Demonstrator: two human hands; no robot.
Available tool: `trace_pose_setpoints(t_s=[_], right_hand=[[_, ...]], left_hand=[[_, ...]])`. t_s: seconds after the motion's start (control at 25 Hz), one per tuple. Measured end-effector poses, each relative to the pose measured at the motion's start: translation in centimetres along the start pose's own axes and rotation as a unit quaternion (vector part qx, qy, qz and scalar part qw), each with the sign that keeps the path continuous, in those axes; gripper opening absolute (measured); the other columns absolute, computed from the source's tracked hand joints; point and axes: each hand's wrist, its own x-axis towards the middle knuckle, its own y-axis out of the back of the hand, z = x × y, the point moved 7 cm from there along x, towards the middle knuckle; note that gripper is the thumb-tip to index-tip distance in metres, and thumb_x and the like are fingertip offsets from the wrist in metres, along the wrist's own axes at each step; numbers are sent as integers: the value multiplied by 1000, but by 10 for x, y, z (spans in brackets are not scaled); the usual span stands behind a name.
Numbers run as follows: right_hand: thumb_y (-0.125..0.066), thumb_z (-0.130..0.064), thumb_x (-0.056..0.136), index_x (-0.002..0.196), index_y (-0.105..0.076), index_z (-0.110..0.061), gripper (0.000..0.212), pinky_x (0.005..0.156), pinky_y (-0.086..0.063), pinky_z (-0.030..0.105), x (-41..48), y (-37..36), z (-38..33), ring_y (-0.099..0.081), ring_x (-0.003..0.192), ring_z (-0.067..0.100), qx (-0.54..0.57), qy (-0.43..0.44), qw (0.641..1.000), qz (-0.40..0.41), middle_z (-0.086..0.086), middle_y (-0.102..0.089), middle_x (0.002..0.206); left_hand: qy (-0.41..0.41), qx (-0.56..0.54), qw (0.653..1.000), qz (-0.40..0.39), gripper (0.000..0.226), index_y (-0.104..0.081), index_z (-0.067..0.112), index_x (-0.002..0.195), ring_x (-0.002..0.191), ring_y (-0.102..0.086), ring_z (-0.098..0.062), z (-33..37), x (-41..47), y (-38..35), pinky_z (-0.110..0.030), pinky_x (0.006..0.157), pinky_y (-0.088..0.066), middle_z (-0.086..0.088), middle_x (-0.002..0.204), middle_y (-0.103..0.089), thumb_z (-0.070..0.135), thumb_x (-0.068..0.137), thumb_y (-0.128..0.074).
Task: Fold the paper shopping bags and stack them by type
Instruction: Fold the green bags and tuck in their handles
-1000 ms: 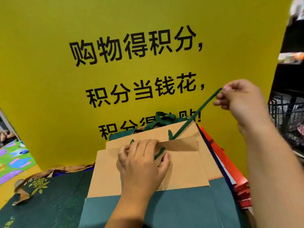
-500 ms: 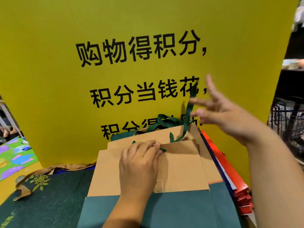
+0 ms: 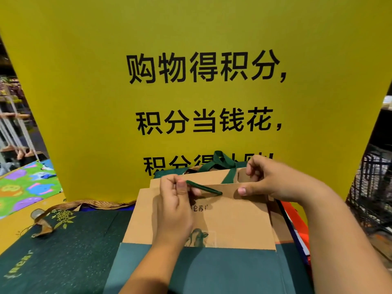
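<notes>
A flattened brown-and-teal paper bag lies in front of me, its brown upper part pointing toward the yellow board. My left hand pinches the near green ribbon handle at the bag's top edge, thumb on the ribbon's left end. My right hand grips the brown top edge at the right, thumb on the front panel, fingers curled behind it. The second green handle loops up behind the bag's mouth. Under the bag lies a dark green bag with gold print and a braided handle.
A tall yellow board with black characters stands right behind the bags. Red and white flat bags are stacked at the right edge. A wire basket stands at far right. A colourful mat lies at the left.
My right hand let go of the raised green handle and came down onto the bag's top edge. My left hand shifted from pressing the bag to pinching the near handle.
</notes>
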Motion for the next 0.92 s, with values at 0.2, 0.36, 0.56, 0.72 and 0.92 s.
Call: trace_pose_setpoints(t_s=[0.2,0.36,0.56,0.72,0.92], right_hand=[[-81,-36,81,87,-64,-25,21,57,-38,20,4,-3,-4,-52,69,7,-58,18,998,9,-8,-61,78],[-77,-32,86,88,-71,-28,8,59,-39,18,5,-7,-5,-57,72,5,-63,27,998,6,-11,-65,78],[-75,-30,88,85,-68,-23,11,58,-39,20,5,3,-3,-53,66,5,-44,24,998,42,-10,-61,72],[-74,-33,88,84,-67,-27,10,60,-41,27,-1,25,2,-56,75,9,-51,22,992,116,-8,-63,80],[-74,-33,88,95,-69,-31,9,62,-39,26,0,26,2,-54,76,8,-27,40,990,132,-12,-60,82]], left_hand=[[187,-401,893,81,19,-53,13,97,73,-64,-15,-25,19,17,-28,73,-50,-4,79,-70,18,105,-36],[213,-592,775,64,15,-63,17,79,57,-54,-8,-24,23,28,-24,57,-47,8,68,-59,25,87,-53],[178,-55,953,-240,50,-62,17,90,45,-37,-8,13,11,-2,-25,49,-41,7,49,-46,42,58,-91],[11,436,858,-271,30,-66,38,92,55,-40,-1,31,7,-8,-20,49,-28,13,57,-46,59,73,-76],[-32,520,817,-249,28,-47,46,108,79,-54,-9,37,6,-3,-28,60,-42,10,87,-58,56,87,-62]])
